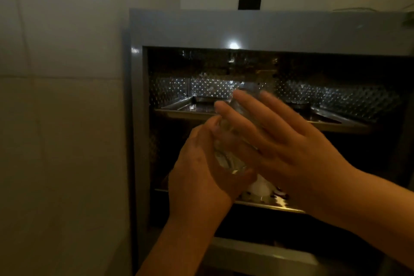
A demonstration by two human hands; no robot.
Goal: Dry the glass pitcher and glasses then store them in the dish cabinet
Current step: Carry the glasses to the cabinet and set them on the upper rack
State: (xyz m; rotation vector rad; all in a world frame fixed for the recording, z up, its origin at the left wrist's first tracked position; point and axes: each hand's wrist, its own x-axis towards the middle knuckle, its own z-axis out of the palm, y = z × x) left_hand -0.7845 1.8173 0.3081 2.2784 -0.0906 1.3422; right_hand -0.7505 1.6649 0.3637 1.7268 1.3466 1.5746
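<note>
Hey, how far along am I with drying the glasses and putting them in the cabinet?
Done: the dish cabinet stands open, its upper shelf in view. In hand: a clear glass sits between your left hand and right hand, in front of the shelves, not yet set down. Left: placing it. The pitcher and other glasses aren't visible, so I can't judge them.

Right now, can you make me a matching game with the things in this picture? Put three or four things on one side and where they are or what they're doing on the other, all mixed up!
Things:
1. glass
2. left hand
3. upper tray
4. black rectangle

Places or states:
A. on the wall above the cabinet
B. held between both hands
C. inside the cabinet, behind the fingertips
D. curled around the bottom of the glass

Pairs: 1-B, 2-D, 3-C, 4-A
</note>
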